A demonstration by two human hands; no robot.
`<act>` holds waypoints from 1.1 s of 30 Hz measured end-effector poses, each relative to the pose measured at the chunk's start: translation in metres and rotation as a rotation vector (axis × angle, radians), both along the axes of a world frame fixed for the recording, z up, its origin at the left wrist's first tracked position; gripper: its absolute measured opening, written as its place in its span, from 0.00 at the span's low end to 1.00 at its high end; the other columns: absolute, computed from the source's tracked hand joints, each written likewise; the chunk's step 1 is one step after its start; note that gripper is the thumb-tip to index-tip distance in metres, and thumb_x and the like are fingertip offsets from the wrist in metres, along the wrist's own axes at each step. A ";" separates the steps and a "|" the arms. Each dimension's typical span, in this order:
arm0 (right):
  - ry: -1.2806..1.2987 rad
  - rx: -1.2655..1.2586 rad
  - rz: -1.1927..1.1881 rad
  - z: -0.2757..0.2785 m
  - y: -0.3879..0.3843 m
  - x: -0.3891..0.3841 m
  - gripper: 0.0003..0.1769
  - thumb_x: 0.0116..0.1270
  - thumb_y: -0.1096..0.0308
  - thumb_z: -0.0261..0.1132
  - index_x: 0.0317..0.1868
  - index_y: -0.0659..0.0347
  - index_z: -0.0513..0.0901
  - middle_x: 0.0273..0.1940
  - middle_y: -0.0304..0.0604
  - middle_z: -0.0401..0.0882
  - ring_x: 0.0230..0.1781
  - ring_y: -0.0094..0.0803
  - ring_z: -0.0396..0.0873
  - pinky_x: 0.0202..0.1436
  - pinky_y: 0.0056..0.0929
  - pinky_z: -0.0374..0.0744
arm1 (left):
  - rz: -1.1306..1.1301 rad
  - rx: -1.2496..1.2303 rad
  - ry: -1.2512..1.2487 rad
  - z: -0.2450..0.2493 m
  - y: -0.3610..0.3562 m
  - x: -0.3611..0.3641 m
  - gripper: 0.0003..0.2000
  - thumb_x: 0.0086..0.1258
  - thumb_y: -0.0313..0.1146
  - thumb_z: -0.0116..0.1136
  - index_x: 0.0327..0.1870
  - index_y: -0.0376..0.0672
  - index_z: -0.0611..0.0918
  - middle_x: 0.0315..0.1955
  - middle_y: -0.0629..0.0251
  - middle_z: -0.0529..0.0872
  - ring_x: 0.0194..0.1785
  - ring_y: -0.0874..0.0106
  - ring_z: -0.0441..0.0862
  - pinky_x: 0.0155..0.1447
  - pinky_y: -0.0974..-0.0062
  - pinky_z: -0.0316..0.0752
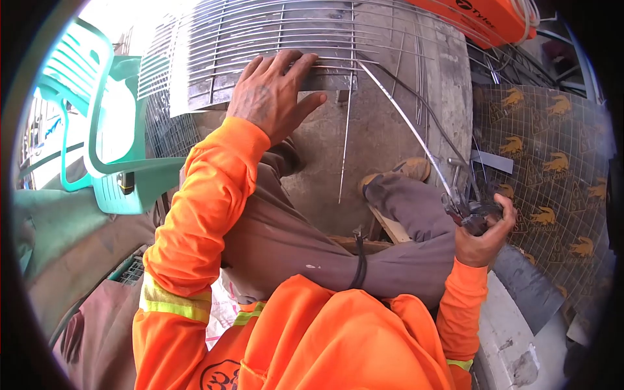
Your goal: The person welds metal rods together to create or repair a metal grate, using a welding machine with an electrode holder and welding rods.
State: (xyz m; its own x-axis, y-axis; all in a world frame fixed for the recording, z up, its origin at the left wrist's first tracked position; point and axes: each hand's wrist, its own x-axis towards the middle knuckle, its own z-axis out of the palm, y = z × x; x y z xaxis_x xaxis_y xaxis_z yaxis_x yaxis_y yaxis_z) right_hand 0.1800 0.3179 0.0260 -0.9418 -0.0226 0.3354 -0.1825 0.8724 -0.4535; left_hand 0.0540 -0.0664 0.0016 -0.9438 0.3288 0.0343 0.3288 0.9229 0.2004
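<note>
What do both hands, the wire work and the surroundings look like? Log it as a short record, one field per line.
Left hand: left hand, palm down at the edge of the wire grid
Right hand: right hand, gripping a dark tool
Rod: metal rod, slanting between grid and tool
Left side: green chair
Right side: board printed with crocodiles
Top right: orange case marked Tyler

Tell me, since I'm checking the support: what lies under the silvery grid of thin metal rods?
Under the grid, a smooth grey sheet shows, with grey concrete floor beyond its right side. The left hand covers part; whatever lies beneath the sheet is hidden.
</note>
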 end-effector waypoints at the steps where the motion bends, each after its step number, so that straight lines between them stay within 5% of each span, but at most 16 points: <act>1: 0.000 -0.001 -0.002 -0.001 0.000 0.000 0.47 0.45 0.74 0.82 0.66 0.61 0.67 0.57 0.46 0.72 0.47 0.36 0.78 0.36 0.27 0.78 | -0.001 -0.001 0.009 -0.001 0.000 0.000 0.30 0.75 0.57 0.58 0.71 0.49 0.74 0.62 0.58 0.79 0.62 0.52 0.78 0.68 0.56 0.72; 11: -0.025 0.048 0.001 -0.001 -0.006 -0.006 0.46 0.42 0.78 0.78 0.65 0.59 0.69 0.56 0.46 0.72 0.47 0.38 0.77 0.39 0.28 0.79 | 0.014 0.056 0.059 -0.010 -0.008 0.001 0.32 0.73 0.57 0.60 0.71 0.46 0.74 0.64 0.57 0.78 0.63 0.53 0.77 0.70 0.57 0.72; 15: -0.055 0.035 -0.009 -0.002 -0.006 -0.005 0.45 0.42 0.80 0.77 0.64 0.59 0.69 0.56 0.47 0.73 0.46 0.38 0.78 0.40 0.29 0.81 | 0.054 -0.120 0.003 -0.008 -0.001 0.001 0.38 0.72 0.61 0.58 0.76 0.46 0.70 0.69 0.45 0.74 0.69 0.48 0.74 0.73 0.56 0.68; 19: 0.003 -0.010 -0.015 -0.002 -0.005 -0.004 0.46 0.42 0.79 0.78 0.65 0.60 0.68 0.57 0.46 0.72 0.46 0.36 0.78 0.39 0.28 0.80 | -0.012 0.028 0.026 -0.004 -0.002 -0.001 0.32 0.73 0.57 0.60 0.69 0.43 0.74 0.61 0.56 0.80 0.62 0.52 0.78 0.68 0.56 0.71; 33: -0.008 0.073 0.001 -0.003 -0.004 -0.002 0.48 0.42 0.75 0.81 0.66 0.59 0.69 0.57 0.45 0.72 0.46 0.36 0.77 0.39 0.27 0.78 | 0.062 0.059 0.060 -0.009 -0.004 -0.002 0.38 0.71 0.57 0.63 0.74 0.43 0.66 0.58 0.52 0.85 0.65 0.56 0.81 0.77 0.56 0.65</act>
State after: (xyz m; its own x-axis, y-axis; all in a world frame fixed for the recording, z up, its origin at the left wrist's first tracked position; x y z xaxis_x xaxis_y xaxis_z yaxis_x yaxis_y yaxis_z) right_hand 0.1776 0.3138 0.0234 -0.9444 -0.0477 0.3253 -0.1801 0.9029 -0.3903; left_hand 0.0516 -0.0702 -0.0072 -0.9580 0.2654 0.1088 0.2843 0.9290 0.2371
